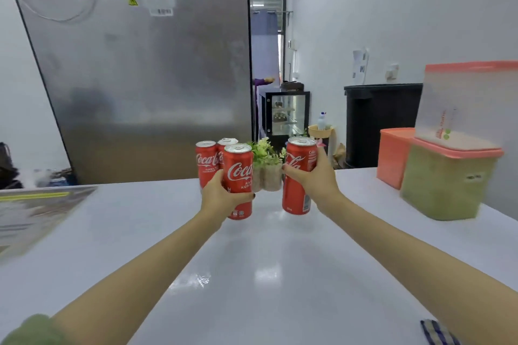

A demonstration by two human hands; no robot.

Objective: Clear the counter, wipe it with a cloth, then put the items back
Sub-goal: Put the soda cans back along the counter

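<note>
Holding one tall red metal soda can in the left hand and another in the right hand, the person probably gripped both near the far counter edge to move them.

1. The left hand grips a tall red aluminium cola can upright over the glossy white counter.
2. The right hand grips a second red cola can, also upright.
3. Two more red cans stand behind the left one.
4. A small green potted plant sits between the held cans.
5. Stacked translucent plastic containers with salmon-pink lids stand at the right.
6. A checked cloth peeks in at the bottom right.
</note>
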